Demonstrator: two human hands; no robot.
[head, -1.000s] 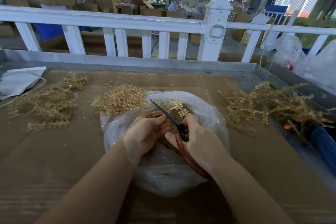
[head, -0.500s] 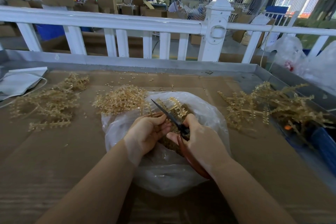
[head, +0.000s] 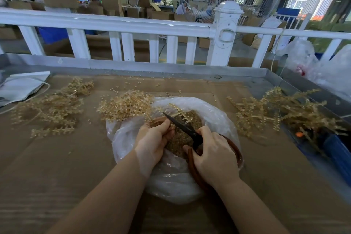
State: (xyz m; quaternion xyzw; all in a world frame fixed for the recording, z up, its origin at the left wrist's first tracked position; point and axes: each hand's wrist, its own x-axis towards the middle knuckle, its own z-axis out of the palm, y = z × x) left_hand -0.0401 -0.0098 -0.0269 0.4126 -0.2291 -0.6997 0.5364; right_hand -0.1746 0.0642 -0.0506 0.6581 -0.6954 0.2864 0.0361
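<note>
- The scissors [head: 183, 126] point toward the far edge of the desk [head: 57, 167], and their blades pass just beside the thumb of the left hand [head: 153, 142]. The grip sits so close to the cut that a hasty snip could, I judge, nick that thumb.
- The plastic strip [head: 177, 110], a tan comb-like sprue, is held over the open mouth of the clear bag [head: 131, 138], near the middle of the desk. If it is cut where it reaches past the bag's far rim, clipped bits may jump onto the cardboard instead of joining the cut pieces [head: 176, 145] inside.
- The blades lie close to the bag's film, so a low snip could tear it and spill the contents.
- Left hand: the forearm comes in from the near edge, palm down, with the fingers curled. Thumb and forefinger pinch the near end of the strip.
- Right hand [head: 214, 155]: the wrist angles inward and the fingers wrap round the reddish-brown handles, gripping the scissors. The blades look nearly closed, though I cannot tell for sure.
- Uncut strips lie in a left heap [head: 51, 106], a middle heap [head: 125, 106] just behind the bag, and a right heap [head: 275, 112].
</note>
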